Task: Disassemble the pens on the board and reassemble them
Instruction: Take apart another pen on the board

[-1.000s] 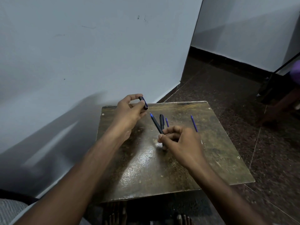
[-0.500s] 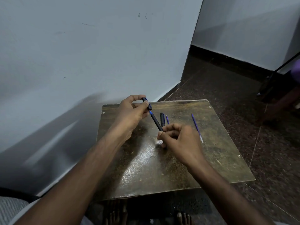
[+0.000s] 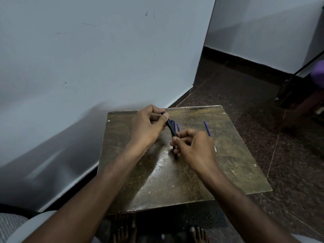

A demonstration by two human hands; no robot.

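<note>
A dark pen [image 3: 171, 128] is held over the worn brown board [image 3: 175, 172] between both hands. My left hand [image 3: 148, 126] pinches its far end, where the cap sits, between thumb and forefinger. My right hand [image 3: 194, 148] grips the near end of the barrel with curled fingers; the pen's lower tip pokes out below them. Just behind the held pen lies a dark pen part [image 3: 174, 124] with a blue refill [image 3: 178, 127] next to it. Another blue refill [image 3: 207, 128] lies on the board to the right, partly hidden by my right hand.
The board rests low over a dark speckled floor [image 3: 245, 102], with a pale wall [image 3: 87, 58] close on the left. My bare feet [image 3: 126, 232] show under the near edge. Dark furniture and a purple object [image 3: 318, 74] stand at far right.
My left hand has brought the cap down over the pen's blue far end, which no longer shows. The hands have moved closer together; my right hand has kept its grip.
</note>
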